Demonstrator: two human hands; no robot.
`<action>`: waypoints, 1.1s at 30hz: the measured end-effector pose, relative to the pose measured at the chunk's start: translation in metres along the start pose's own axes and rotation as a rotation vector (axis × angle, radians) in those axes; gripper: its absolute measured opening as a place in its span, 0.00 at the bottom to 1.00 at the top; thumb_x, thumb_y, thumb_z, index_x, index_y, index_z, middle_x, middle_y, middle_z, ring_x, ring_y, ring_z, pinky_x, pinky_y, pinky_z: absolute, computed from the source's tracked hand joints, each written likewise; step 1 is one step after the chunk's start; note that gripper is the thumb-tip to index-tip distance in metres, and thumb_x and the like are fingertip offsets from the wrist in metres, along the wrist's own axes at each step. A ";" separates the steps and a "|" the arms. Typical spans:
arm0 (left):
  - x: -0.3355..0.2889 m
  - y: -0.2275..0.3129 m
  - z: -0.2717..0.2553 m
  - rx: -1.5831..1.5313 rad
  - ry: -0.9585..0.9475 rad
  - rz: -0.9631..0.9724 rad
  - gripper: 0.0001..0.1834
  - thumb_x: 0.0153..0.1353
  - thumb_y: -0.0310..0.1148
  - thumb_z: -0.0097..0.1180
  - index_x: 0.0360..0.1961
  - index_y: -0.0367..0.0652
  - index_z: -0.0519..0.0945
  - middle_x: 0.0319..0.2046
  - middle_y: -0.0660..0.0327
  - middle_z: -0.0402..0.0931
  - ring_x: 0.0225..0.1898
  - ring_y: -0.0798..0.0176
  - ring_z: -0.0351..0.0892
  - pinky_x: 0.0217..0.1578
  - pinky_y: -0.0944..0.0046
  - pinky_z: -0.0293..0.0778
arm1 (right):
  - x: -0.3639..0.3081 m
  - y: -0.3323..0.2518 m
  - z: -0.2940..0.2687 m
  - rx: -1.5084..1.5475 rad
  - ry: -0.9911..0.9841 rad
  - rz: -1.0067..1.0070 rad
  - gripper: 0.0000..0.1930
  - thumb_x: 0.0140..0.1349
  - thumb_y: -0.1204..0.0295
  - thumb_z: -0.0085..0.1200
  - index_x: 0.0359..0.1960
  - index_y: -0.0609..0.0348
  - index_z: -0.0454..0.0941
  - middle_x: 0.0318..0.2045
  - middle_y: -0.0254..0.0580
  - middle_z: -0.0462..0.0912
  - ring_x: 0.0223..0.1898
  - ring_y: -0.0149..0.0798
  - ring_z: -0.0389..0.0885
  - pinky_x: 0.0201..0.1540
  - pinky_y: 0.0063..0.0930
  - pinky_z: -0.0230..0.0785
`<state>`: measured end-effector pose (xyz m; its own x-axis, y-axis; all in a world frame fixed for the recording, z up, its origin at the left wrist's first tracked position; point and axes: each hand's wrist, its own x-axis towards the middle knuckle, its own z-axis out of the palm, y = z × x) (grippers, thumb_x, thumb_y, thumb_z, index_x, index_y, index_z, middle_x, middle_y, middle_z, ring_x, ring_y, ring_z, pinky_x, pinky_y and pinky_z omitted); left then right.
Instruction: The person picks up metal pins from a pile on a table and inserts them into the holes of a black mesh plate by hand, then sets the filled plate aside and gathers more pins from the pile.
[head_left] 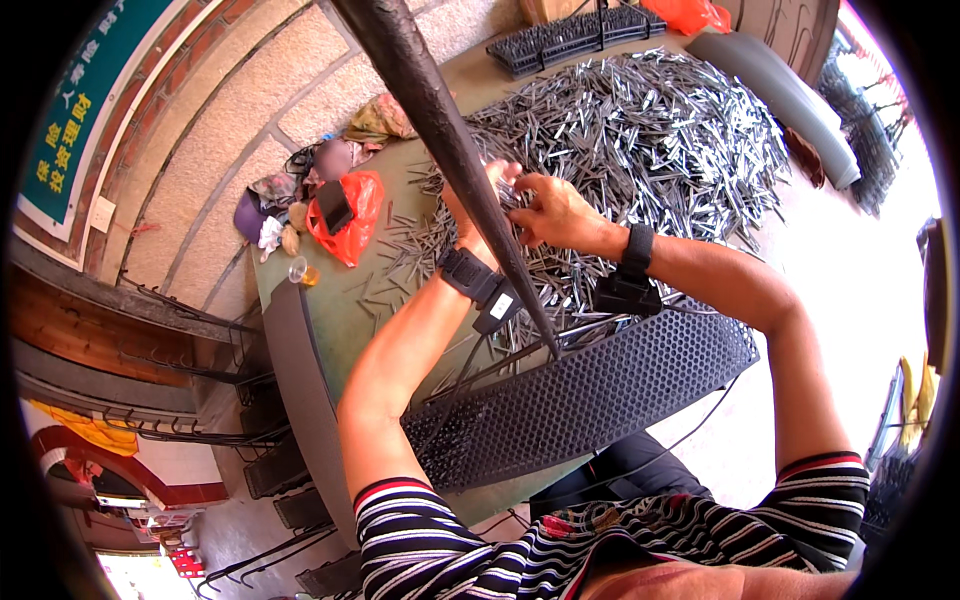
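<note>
Both hands work at the near left edge of a broad heap of short, thin dark metallic pieces (650,130). My left hand (478,212) is partly hidden behind a dark slanting pole (440,110); its visible fingers curl inward, and what they hold cannot be made out. Close on its right, my right hand (565,215) has its index finger bent toward the thumb in a pinch. Whatever lies between those fingertips is too small to name. Nearer my body, a long curved black panel full of round holes (590,385) rests across the table edge.
An orange-red plastic bag (362,205) with a dark flat object on it lies at left, near a clear cup of amber liquid (303,271). Loose pieces scatter over the green tabletop (335,310). Another black perforated block (575,42) sits at the back, beside a grey curved panel (790,95).
</note>
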<state>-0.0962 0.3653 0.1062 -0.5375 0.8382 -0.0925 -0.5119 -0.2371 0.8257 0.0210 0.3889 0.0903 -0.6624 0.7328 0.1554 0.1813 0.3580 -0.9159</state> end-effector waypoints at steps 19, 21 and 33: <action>0.029 0.012 -0.068 -0.006 0.009 -0.329 0.05 0.56 0.25 0.54 0.32 0.35 0.72 0.26 0.60 0.71 0.25 0.67 0.70 0.26 0.72 0.70 | 0.003 0.029 -0.037 -0.625 -0.122 -0.164 0.32 0.56 0.55 0.55 0.57 0.65 0.64 0.44 0.63 0.75 0.50 0.53 0.73 0.53 0.38 0.65; 0.014 0.031 -0.066 0.009 -0.002 -0.328 0.05 0.57 0.26 0.54 0.33 0.36 0.72 0.24 0.61 0.70 0.23 0.68 0.68 0.23 0.73 0.69 | 0.001 0.021 -0.063 -0.690 -0.149 -0.070 0.33 0.55 0.56 0.55 0.57 0.65 0.64 0.45 0.65 0.74 0.50 0.53 0.73 0.53 0.40 0.65; -0.204 0.143 -0.149 0.053 0.111 -0.268 0.07 0.59 0.29 0.55 0.30 0.37 0.72 0.24 0.63 0.68 0.20 0.71 0.64 0.18 0.73 0.61 | -0.249 -0.144 -0.130 -0.422 0.067 -0.227 0.23 0.58 0.76 0.53 0.56 0.60 0.66 0.52 0.48 0.73 0.55 0.43 0.71 0.58 0.41 0.61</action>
<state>-0.1597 0.0874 0.1605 -0.4598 0.8077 -0.3689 -0.6111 0.0136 0.7914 0.2546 0.2300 0.2313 -0.6734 0.6397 0.3705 0.3254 0.7065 -0.6285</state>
